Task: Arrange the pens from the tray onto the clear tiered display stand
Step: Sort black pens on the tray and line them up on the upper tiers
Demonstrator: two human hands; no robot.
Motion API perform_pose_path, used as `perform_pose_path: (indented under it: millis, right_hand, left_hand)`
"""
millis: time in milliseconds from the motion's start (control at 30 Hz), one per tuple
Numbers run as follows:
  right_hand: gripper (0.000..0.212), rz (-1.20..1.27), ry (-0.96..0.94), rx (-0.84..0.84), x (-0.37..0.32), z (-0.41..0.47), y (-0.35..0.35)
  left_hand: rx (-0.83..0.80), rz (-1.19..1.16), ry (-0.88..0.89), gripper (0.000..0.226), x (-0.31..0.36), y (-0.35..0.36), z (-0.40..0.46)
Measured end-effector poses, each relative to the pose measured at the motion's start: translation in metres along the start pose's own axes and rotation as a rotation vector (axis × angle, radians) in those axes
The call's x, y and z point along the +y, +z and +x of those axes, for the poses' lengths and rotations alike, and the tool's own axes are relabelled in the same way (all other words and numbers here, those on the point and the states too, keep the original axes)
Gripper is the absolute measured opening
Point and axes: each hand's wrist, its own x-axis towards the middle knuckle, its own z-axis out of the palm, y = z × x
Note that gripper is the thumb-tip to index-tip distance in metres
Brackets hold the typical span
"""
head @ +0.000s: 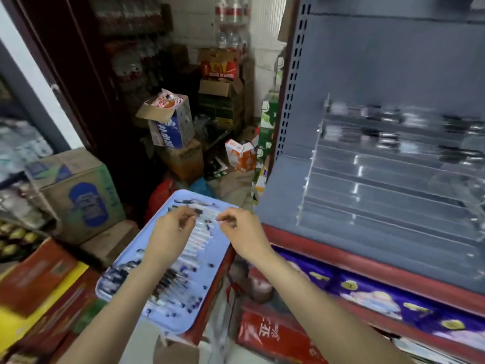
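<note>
Both hands are over the far half of the light blue tray (210, 306), which sits on red boxes at lower centre, just left of the shelf unit.

Left hand (170, 232): palm down, fingers curled, thumb and forefinger pinched at a small dark piece (198, 211) that looks like a pen cap or pen end. Too blurred to tell if it is actually gripped or just touched.

Right hand (242, 229): palm down, fingertips pinched together near the pale pens at the tray's far end. Something small and light may be between the fingertips, can't tell from the blur.

Pens (195, 240): all still in the tray. Clear/white-barrelled ones lie in a rough row along the middle, darker ones (168, 283) are bunched toward the near end, and a few more lie by the far rim. Loose dark caps or bits are scattered over the near right part of the tray.

Clear tiered display stand (393, 185): on the grey shelf (283, 185) to the right of the tray, well apart from both hands. The lower tiers look bare. The top two or three tiers show dark blurred shapes, possibly pens, not resolvable.

Below the shelf there is a red edge, then purple packaged goods (380, 292). Cardboard boxes (78, 190) are stacked to the left and behind. The frame has motion blur, worst on the right
</note>
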Motion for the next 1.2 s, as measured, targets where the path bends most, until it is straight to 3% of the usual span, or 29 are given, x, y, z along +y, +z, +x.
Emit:
perform_pose_path:
  millis: [167, 367, 500, 1000, 1200]
  right_hand:
    - [0.026, -0.049, 0.158, -0.168, 0.003, 0.014, 0.096]
    - [0.033, -0.231, 0.23, -0.246, 0.021, 0.022, 0.163]
    - [0.021, -0.389, 0.217, -0.246, 0.031, 0.02, 0.181]
    - [0.023, -0.398, 0.319, -0.287, 0.029, 0.031, 0.188]
    - [0.049, -0.345, 0.339, -0.253, 0.035, 0.033, 0.192]
  left_hand:
    - [-0.207, 0.116, -0.12, 0.023, -0.109, -0.025, -0.016]
    - [-0.398, 0.274, -0.008, 0.037, -0.174, -0.029, -0.029]
    - [-0.518, 0.364, 0.091, 0.052, -0.192, -0.027, -0.034]
    - [-0.463, 0.18, 0.001, 0.048, -0.201, -0.019, -0.034]
    - [-0.462, 0.181, -0.014, 0.046, -0.198, -0.015, -0.034]
